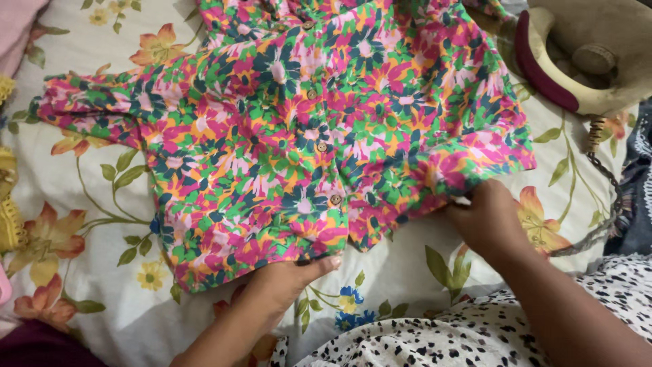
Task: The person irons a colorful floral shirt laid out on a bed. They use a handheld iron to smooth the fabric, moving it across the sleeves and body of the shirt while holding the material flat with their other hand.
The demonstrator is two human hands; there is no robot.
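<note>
A white bedsheet (pixel 407 265) printed with orange flowers and green leaves covers the surface. At the far right lies a tan bag (pixel 598 47) with a maroon trim, a braided cord (pixel 598 136) hanging beside it. Yellow lace fabric (pixel 8 204) sits at the left edge, pink cloth (pixel 17 27) in the far left corner.

Both forearms are bare, no sleeves, rings or bracelets showing. The left hand (pixel 275 289) and right hand (pixel 487 219) are bare too; white garment (pixel 435 343) with black spots.

Under my work lies a white bedsheet (pixel 407 272) printed with orange flowers and green leaves — softly, evenly lit.
</note>
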